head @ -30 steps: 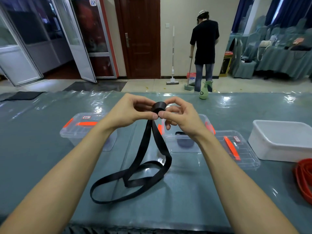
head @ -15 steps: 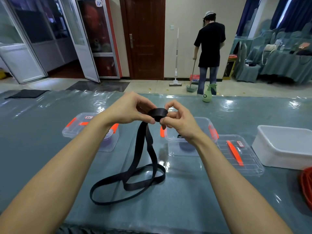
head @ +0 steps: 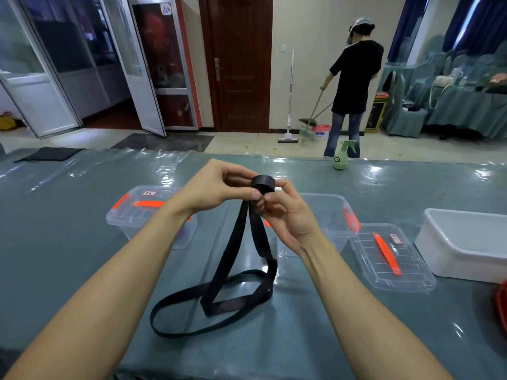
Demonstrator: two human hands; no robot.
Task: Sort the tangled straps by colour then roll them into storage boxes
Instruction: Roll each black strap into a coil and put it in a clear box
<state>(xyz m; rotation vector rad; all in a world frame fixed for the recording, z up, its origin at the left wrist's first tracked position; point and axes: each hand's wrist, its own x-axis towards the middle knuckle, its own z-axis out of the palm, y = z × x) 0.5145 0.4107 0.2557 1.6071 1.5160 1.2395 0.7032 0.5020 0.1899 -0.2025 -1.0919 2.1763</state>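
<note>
Open worktop runs left of the fingers and below them to its near edge. A lidded box sits left, and an open box, a lid and a tub sit right. Their small labels are unreadable. The left hand and right hand both pinch the strap, black and wound in a tight roll; its tail hangs to loose loops on the worktop.

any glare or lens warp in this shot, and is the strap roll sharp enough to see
Head view: glare streaks the shiny table cover, worst along its far edge; wide-angle warp tilts the glass door at left; the black strap roll pinched between left hand and right hand is sharp; the red strap is cut off by the right edge.
</note>
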